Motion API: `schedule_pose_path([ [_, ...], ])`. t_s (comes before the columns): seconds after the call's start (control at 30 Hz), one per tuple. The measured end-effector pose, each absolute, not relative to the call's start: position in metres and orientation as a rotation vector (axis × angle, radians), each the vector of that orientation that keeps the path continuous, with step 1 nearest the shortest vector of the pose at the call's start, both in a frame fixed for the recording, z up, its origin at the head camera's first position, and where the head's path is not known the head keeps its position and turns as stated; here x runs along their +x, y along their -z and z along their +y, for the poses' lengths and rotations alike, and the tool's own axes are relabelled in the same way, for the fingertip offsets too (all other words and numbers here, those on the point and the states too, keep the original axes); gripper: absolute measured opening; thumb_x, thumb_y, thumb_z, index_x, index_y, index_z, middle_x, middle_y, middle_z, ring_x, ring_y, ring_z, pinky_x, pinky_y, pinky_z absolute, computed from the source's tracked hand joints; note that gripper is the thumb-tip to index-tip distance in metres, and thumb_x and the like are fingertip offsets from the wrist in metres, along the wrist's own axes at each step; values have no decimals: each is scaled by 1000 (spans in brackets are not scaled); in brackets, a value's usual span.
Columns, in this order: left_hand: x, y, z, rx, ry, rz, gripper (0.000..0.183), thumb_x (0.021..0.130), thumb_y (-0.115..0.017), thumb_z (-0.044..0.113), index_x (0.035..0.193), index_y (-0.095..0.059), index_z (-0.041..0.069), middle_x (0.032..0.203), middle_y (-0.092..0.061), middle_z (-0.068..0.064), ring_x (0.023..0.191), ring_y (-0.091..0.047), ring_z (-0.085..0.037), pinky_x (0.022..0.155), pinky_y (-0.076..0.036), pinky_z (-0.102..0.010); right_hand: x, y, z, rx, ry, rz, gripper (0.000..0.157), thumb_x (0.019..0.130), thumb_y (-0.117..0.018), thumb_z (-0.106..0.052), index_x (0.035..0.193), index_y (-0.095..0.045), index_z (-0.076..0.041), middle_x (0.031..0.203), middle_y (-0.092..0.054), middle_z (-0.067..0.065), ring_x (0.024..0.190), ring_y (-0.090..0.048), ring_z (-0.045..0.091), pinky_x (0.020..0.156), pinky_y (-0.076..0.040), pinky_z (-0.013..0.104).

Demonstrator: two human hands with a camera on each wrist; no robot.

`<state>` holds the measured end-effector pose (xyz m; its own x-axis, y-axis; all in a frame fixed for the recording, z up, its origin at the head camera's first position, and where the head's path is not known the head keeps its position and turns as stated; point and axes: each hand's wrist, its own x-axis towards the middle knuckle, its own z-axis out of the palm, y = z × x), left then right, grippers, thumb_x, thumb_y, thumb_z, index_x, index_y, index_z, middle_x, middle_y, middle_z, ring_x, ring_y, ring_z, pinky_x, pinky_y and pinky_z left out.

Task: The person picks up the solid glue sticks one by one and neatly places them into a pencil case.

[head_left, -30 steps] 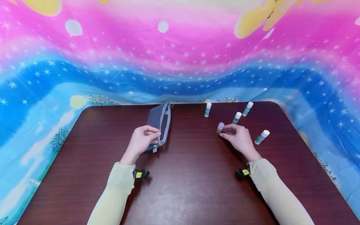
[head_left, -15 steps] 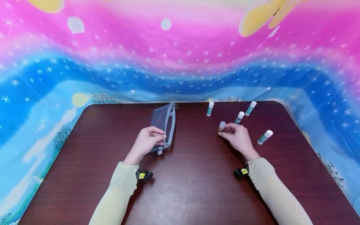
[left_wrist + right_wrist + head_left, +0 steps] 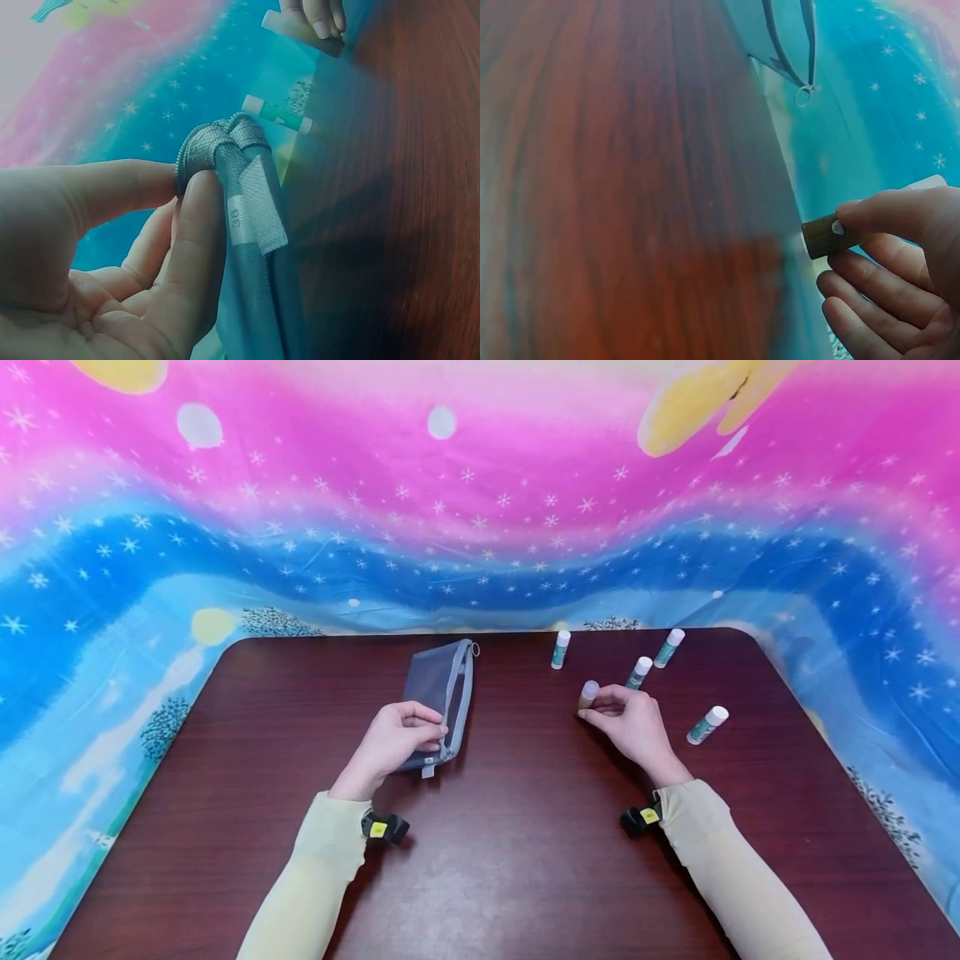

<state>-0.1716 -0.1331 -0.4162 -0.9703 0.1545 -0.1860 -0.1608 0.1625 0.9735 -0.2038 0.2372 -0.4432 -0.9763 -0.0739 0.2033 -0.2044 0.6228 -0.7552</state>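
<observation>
My left hand (image 3: 390,743) pinches the near end of a grey zip pouch (image 3: 429,681) between thumb and fingers. The pouch's mouth gapes and faces right, and a zipper ring shows at its far end. In the left wrist view the thumb and finger grip the zipper edge (image 3: 199,154) beside a small fabric tag (image 3: 262,206). With thumb and fingers, my right hand (image 3: 633,727) holds a brownish glue stick (image 3: 588,696) with a pale cap. Its lower end (image 3: 826,236) shows in the right wrist view; part of its body is hidden by fingers.
Several green-and-white glue sticks stand around the right hand: one at the back (image 3: 561,650), one just behind the hand (image 3: 639,673), one at the back right (image 3: 669,648) and one to the right (image 3: 707,725). A printed cloth (image 3: 480,585) hangs behind the dark wooden table (image 3: 480,877).
The head view has shifted slightly. My left hand and the pouch have moved a little right and nearer. My right hand keeps its hold on the glue stick, moving very slightly left lately.
</observation>
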Motion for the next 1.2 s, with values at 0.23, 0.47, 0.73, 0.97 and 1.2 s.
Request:
schedule_pose_path([
  [0.23,-171,417,-132,3,-1900,2169,20,91,-75,2,106,-67,-9,94,-73,-19,70,-70,-16,73,-61,-30,-204,438,232,255,-1298,-2675,25,86,-85,-19,106,-75,-9,99,-75,5,86,-74,19,72,-56,17],
  [0.47,-172,418,-130,5,-1913,2173,20,91,-75,2,106,-67,-9,97,-72,-22,70,-70,-17,73,-61,-30,-203,431,226,265,-1301,-2657,26,85,-86,-18,106,-75,-8,98,-76,5,85,-74,20,72,-56,17],
  [0.73,-171,416,-128,-22,-1950,2159,20,91,-74,2,107,-67,-9,92,-72,-16,70,-70,-16,72,-61,-29,-201,426,218,264,-1324,-2640,25,85,-85,-17,105,-75,-6,96,-76,6,83,-74,21,72,-57,19],
  [0.97,-171,415,-127,-22,-1964,2141,20,92,-74,2,107,-67,-8,96,-72,-22,69,-70,-16,72,-61,-29,-199,422,211,285,-1365,-2624,25,85,-85,-19,105,-76,-6,97,-76,6,83,-74,20,73,-58,22],
  [1.2,-170,417,-125,-8,-1979,2120,20,93,-72,2,108,-65,-9,98,-71,-23,70,-70,-17,73,-61,-29,-200,421,205,296,-1396,-2637,26,85,-86,-20,106,-76,-6,96,-76,4,83,-74,19,75,-59,26],
])
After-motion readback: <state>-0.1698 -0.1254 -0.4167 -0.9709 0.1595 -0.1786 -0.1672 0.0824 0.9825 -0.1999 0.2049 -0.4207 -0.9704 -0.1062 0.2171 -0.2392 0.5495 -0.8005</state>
